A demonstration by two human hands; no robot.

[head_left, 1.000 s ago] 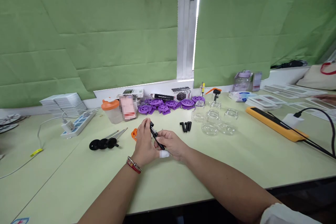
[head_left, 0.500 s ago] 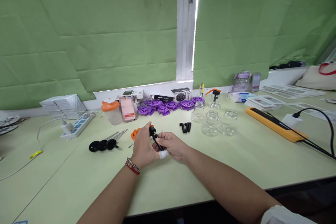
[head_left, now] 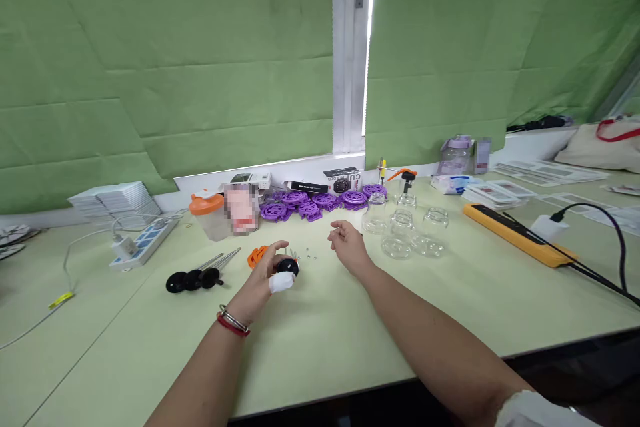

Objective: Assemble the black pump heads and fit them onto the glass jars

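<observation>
At the frame's upper middle, a black box (head_left: 344, 181) by the window reads "CUP HOLDER". The left hand (head_left: 265, 273), thumb bandaged, rests on the surface (head_left: 320, 333) at centre, its grip closed around a small black wheel piece (head_left: 287, 266). The right hand (head_left: 347, 245) hovers palm-down right of it, fingers loosely spread and empty, near the glass jars (head_left: 407, 230).

Bare forearms, red-and-metal bangles on the left wrist (head_left: 230, 321), white sleeve (head_left: 540, 408) at the right elbow.
</observation>
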